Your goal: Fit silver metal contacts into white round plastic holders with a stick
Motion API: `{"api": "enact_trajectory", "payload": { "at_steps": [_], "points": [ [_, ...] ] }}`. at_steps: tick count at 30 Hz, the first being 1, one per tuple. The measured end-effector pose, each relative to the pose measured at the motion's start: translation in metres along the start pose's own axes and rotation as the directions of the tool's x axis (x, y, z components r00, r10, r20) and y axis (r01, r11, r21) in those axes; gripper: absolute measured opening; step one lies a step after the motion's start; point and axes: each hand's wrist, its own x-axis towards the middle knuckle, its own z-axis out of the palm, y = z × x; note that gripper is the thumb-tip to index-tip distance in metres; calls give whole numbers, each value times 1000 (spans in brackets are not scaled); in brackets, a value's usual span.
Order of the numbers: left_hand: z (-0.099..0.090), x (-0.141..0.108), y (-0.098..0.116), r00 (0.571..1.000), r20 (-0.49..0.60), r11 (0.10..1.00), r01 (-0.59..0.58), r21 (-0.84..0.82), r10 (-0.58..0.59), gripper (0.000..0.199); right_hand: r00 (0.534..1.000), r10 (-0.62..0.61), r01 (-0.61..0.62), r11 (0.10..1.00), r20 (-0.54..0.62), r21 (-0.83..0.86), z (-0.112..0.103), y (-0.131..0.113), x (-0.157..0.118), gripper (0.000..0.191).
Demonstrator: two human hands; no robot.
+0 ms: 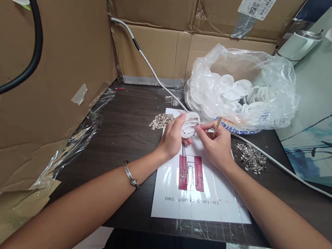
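Observation:
My left hand (172,137) grips a white round plastic disc (190,125), tilted up above the printed sheet. Ridges or slots and a few dark specks show on its face. My right hand (218,147) is closed, with a thin wooden stick (217,127) poking up from between its fingers. Its thumb and index finger pinch at the disc's right edge, where a tiny shiny piece seems to sit; its kind is too small to tell. Small metal clips or terminals lie in a pile (162,121) left of the disc. A second pile of metal pieces (252,157) lies right of my right hand.
A clear plastic bag (199,75) full of white discs (234,89) stands at the back. A printed sheet (202,213) lies on the dark table (95,163). A white cable (152,69) crosses behind my hands. Cardboard walls (153,50) enclose the left and back; a white flask (300,45) stands back right.

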Motion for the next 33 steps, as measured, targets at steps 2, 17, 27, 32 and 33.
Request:
{"api": "enact_trajectory", "payload": {
  "at_steps": [2,17,27,32,33],
  "points": [
    [0,1,1,1000,0,999,-5,-40,5,43,1000,18,-18,1000,4,18,0,0,1,25],
    [1,-1,6,1000,-3,995,-13,-96,13,34,998,52,-55,995,37,89,-1,-6,1,29],
    [1,-3,8,1000,-7,994,8,-112,-9,32,998,-10,2,992,65,123,-2,-7,-2,24],
    [3,-4,10,1000,-25,997,14,-73,-16,26,994,13,-25,994,109,110,-4,-9,-3,25],
    [3,-5,10,999,-29,998,17,-66,-19,26,994,21,-34,993,111,111,-4,-9,-3,26]
  ]
}}
